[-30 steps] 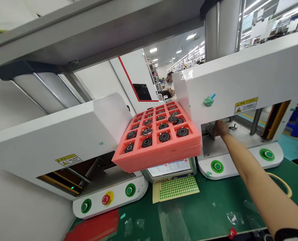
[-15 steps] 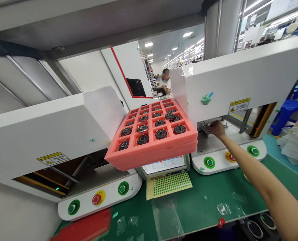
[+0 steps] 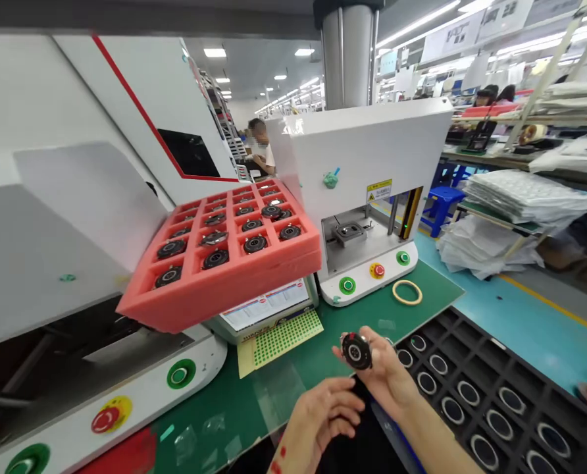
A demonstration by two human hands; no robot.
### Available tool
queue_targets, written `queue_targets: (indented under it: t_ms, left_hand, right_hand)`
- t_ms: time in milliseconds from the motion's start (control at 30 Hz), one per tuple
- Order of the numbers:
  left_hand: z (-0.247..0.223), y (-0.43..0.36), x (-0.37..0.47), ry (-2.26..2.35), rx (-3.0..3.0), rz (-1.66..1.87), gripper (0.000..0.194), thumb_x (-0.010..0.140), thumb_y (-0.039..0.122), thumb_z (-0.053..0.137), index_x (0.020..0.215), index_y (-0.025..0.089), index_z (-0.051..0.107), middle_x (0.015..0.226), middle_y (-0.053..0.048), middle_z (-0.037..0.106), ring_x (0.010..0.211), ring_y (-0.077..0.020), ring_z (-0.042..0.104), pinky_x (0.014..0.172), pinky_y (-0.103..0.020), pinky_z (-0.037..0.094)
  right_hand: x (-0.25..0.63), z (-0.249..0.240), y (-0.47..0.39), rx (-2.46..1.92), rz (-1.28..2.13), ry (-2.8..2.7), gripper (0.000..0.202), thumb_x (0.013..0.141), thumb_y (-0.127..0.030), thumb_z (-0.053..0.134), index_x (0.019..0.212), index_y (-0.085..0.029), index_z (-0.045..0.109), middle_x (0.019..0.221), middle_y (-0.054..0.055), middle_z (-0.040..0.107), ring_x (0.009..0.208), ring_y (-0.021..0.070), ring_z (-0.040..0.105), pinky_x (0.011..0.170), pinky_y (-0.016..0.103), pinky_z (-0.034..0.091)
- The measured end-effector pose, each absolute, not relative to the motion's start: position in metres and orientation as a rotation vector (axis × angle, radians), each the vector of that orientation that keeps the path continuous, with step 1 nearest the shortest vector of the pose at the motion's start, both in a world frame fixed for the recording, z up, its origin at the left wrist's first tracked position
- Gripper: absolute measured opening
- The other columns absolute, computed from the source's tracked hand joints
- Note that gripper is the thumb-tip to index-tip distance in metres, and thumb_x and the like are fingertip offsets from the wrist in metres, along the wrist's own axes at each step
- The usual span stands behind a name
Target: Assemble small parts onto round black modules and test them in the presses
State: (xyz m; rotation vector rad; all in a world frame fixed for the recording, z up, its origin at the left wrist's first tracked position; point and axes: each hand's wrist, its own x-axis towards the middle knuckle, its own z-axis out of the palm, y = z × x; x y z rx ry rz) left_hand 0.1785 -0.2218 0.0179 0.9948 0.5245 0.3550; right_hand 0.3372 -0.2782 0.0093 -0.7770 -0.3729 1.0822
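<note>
- Round black component [image 3: 357, 353], ringed at its centre and with small metal bits at its edge, is up in the air in front of the person, over the near edge of the green counter [image 3: 436, 283].
- The right hand [image 3: 385, 368] has it; that grip is closed round the component between thumb and fingers, its ringed face showing.
- The left hand [image 3: 326, 415] is just beside, lower down, its fingers half curled and its grip loose and fairly wide, apart from the component.
- Over to the left, a coral foam tray [image 3: 229, 299] sits above the monitor [image 3: 268, 308], its compartments holding more black components of the same kind. One of these [image 3: 272, 212] lies partly over another near the tray's right side.
- A sheet of green dot stickers [image 3: 288, 339] lies on the counter below the monitor.
- The right press [image 3: 357, 151] has a metal fixture [image 3: 350, 230] on its bed, with two green buttons and a red stop button [image 3: 378, 270] along the front.
- A cream ring [image 3: 407, 293] lies flat on the counter near that press.
- At lower right, a black compartment tray [image 3: 485, 355] holds dark discs with pale rims.
- Farther off, I see another person [image 3: 264, 148] beyond the foam tray.
</note>
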Motion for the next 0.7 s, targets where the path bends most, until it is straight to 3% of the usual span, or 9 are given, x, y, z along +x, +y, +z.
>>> queue_targets:
  t_ms: [100,200,233,300,400,500,700]
  left_hand:
    - [0.033,-0.23,0.194,0.421,0.645,0.366,0.05,0.072,0.053,0.081,0.103,0.014,0.074,0.096,-0.011,0.071,0.083,-0.0163,0.067,0.069,-0.022,0.056]
    - [0.041,-0.238,0.191,0.468,0.641,0.4,0.039,0.069,0.043,0.086,0.094,0.015,0.074,0.077,-0.004,0.065,0.067,-0.0101,0.062,0.057,-0.015,0.053]
    - [0.041,-0.24,0.188,0.49,0.697,0.426,0.038,0.068,0.043,0.086,0.091,0.015,0.074,0.072,-0.002,0.063,0.061,-0.0088,0.059,0.052,-0.014,0.051]
    - [0.042,-0.243,0.179,0.548,0.875,0.566,0.035,0.07,0.043,0.085,0.087,0.014,0.073,0.068,-0.001,0.061,0.056,-0.0087,0.057,0.05,-0.015,0.051]
    - [0.046,-0.246,0.166,0.664,1.19,0.878,0.027,0.075,0.04,0.081,0.085,0.017,0.074,0.076,-0.003,0.067,0.064,-0.0118,0.061,0.064,-0.02,0.056]
    - [0.053,-0.248,0.155,0.701,1.47,1.009,0.02,0.081,0.039,0.074,0.086,0.02,0.077,0.08,-0.004,0.069,0.073,-0.0154,0.064,0.07,-0.022,0.055]
    - [0.052,-0.246,0.144,0.639,1.896,1.109,0.014,0.087,0.025,0.068,0.098,0.023,0.077,0.085,-0.005,0.073,0.073,-0.0156,0.065,0.071,-0.023,0.053]
  right_hand:
    - [0.314,0.013,-0.289,-0.572,1.147,-0.438,0.047,0.057,-0.032,0.091,0.083,-0.024,0.053,0.1,0.002,0.073,0.088,0.0161,0.071,0.076,0.025,0.056]
    - [0.301,0.015,-0.295,-0.54,1.066,-0.558,0.044,0.06,-0.027,0.09,0.087,-0.025,0.056,0.103,0.002,0.073,0.079,0.012,0.069,0.054,0.015,0.051]
    - [0.299,0.017,-0.298,-0.559,1.027,-0.618,0.043,0.061,-0.028,0.089,0.092,-0.025,0.059,0.105,0.003,0.073,0.081,0.0134,0.069,0.055,0.016,0.052]
    - [0.298,0.021,-0.305,-0.642,0.921,-0.756,0.041,0.066,-0.032,0.087,0.1,-0.023,0.065,0.106,0.007,0.074,0.093,0.0183,0.07,0.072,0.025,0.058]
    - [0.299,0.031,-0.314,-0.843,0.737,-0.915,0.024,0.079,-0.028,0.078,0.102,-0.024,0.073,0.101,0.006,0.076,0.098,0.0186,0.071,0.092,0.03,0.055]
    - [0.297,0.041,-0.32,-0.971,0.612,-0.985,0.017,0.085,-0.016,0.071,0.094,-0.029,0.076,0.091,0.002,0.078,0.089,0.0158,0.073,0.084,0.026,0.058]
    - [0.293,0.048,-0.322,-1.069,0.46,-1.057,0.025,0.079,-0.01,0.075,0.091,-0.031,0.077,0.09,0.0,0.079,0.083,0.0178,0.076,0.081,0.028,0.061]
